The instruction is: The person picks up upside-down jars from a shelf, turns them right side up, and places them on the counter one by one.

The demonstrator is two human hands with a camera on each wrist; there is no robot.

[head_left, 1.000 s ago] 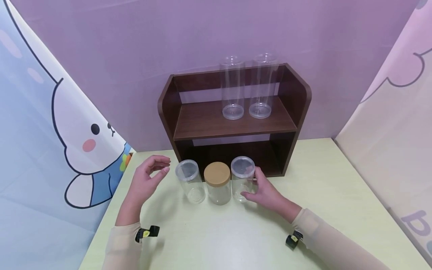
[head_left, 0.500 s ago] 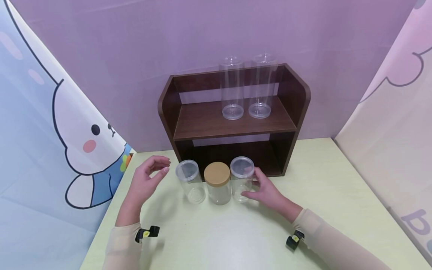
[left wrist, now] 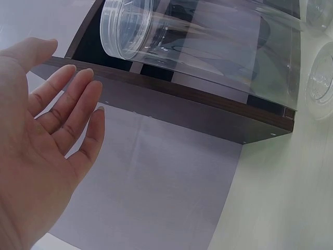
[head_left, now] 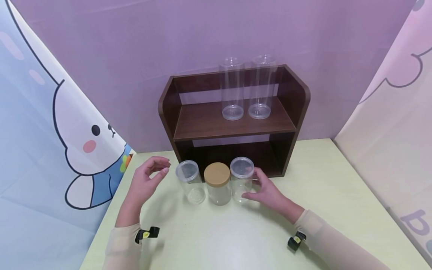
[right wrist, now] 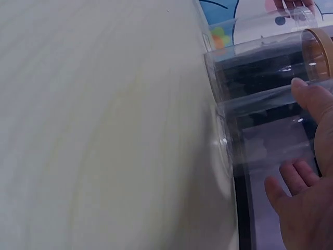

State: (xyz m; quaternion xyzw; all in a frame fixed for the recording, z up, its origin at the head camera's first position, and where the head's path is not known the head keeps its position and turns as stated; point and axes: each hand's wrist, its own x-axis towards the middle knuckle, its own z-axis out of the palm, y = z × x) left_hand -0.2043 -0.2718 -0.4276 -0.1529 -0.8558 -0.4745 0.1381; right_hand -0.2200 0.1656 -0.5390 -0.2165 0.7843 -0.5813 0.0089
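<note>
Three jars stand side by side on the table in the head view. The left clear jar (head_left: pixel 191 183) has a clear lid, the middle jar (head_left: pixel 218 195) a tan lid (head_left: pixel 217 174), and the right clear jar (head_left: pixel 242 176) a clear lid. My right hand (head_left: pixel 268 193) holds the right jar, thumb at its front and fingers at its far right side. The right wrist view shows that thumb (right wrist: pixel 307 94) overlapping the jar's wall. To the left of the row my left hand (head_left: pixel 145 180) hovers, fingers loosely bent and holding nothing, apart from the left jar.
Right behind the jars stands a dark brown two-tier shelf (head_left: pixel 202 120). Two tall clear cylinders (head_left: pixel 233 90) stand on its upper tier, towards the right. A purple cloth (head_left: pixel 135 75) hangs behind, and printed cloths (head_left: pixel 77 150) flank the pale table (head_left: pixel 209 240).
</note>
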